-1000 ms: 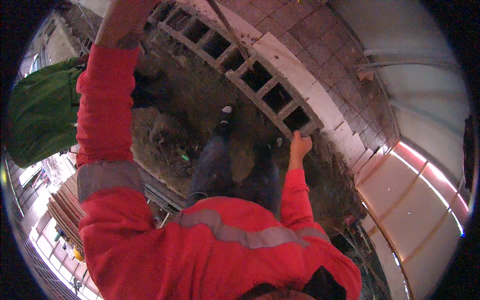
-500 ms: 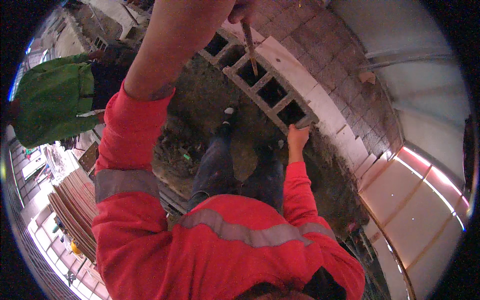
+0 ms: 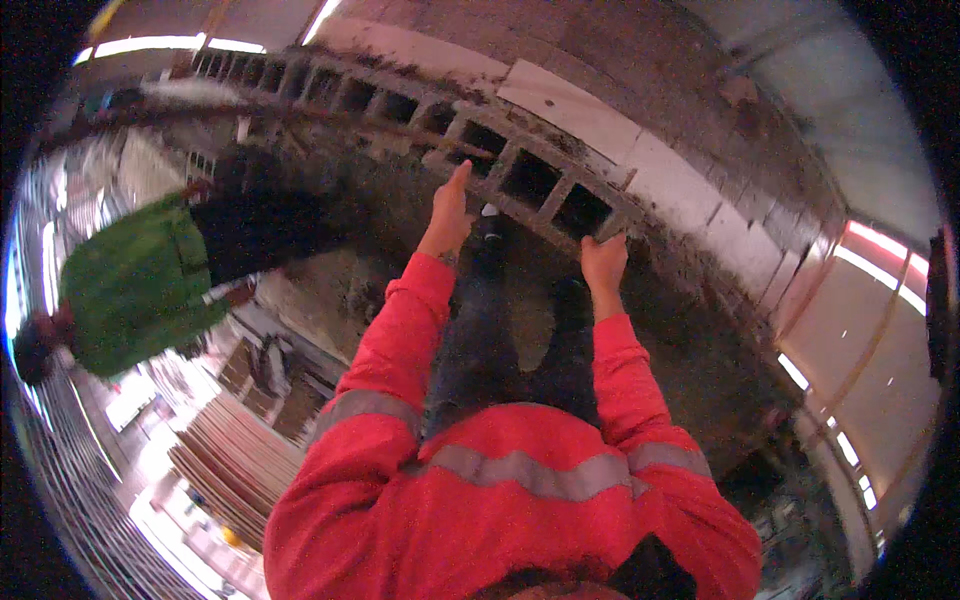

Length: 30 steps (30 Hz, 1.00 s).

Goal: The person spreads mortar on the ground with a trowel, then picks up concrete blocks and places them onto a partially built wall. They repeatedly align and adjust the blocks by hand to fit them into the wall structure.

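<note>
We see the hollow block (image 3: 555, 200) just beyond our left hand (image 3: 450, 215) and right hand (image 3: 605, 268), at the right end of the row of blocks (image 3: 376, 106), its long axis slanting from upper left down to the right, cells facing us. The right hand is the one at that end, fingers clamped on the near corner; the left hand meets the near side toward the other end, thumb pointing up, though dim blur keeps us from telling whether its fingers grip. Pale slabs (image 3: 675, 175) run along the far side
</note>
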### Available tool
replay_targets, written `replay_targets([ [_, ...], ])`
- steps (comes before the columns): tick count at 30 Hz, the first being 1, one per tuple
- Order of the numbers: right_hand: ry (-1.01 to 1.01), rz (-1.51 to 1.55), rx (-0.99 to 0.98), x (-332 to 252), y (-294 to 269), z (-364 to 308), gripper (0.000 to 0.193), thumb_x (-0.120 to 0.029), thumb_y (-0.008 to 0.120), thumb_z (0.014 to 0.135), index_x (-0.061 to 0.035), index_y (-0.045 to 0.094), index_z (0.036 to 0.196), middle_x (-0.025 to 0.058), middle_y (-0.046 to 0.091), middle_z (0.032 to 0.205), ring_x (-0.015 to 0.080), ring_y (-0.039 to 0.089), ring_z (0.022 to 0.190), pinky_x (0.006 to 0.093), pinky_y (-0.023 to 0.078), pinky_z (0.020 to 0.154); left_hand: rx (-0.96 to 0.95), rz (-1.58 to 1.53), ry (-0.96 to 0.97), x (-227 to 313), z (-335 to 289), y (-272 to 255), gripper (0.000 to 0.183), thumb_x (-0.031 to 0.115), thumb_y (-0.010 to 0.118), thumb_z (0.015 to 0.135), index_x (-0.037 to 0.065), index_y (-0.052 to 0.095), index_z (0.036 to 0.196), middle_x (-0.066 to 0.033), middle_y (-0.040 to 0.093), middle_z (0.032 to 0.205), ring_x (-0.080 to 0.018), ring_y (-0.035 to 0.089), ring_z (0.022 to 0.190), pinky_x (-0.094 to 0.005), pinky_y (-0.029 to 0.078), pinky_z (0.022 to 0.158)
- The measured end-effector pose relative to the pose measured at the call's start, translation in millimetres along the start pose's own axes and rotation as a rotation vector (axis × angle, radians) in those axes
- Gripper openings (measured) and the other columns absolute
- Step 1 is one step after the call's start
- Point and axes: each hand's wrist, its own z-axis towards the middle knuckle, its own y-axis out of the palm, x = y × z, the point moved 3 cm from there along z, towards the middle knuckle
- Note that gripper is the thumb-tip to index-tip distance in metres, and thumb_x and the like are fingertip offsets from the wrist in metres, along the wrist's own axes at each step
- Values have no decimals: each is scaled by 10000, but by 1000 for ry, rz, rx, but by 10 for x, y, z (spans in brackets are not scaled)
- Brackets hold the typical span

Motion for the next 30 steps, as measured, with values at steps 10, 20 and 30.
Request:
replay_targets([
  [10, 174, 79, -101, -108, -115, -19, 515, -203, 678, 692, 42, 482, 1101, 260, 612, 977, 417, 585, 933, 458, 453, 795, -232, 19, 34, -205, 356, -55, 286, 161, 544, 849, 81, 559, 1123, -78, 596, 1065, -252, 606, 892, -459, 519, 731],
  [20, 122, 258, -214, -176, -141, 299, 359, -193, 687, 690, 23, 597, 962, 121, 654, 935, 246, 619, 867, 342, 451, 798, 37, -366, -385, -61, 258, 10, 172, 130, 520, 867, 40, 571, 1005, -81, 610, 912, -255, 608, 788, -474, 509, 650],
  [30, 377, 502, -340, 82, 65, 290, 211, -148, 639, 695, 51, 594, 747, 88, 623, 707, 223, 565, 602, 384, 445, 594, 87, -194, -213, -12, 89, 36, 177, 99, 524, 844, 12, 583, 986, -83, 612, 864, -242, 605, 679, -412, 526, 636],
])
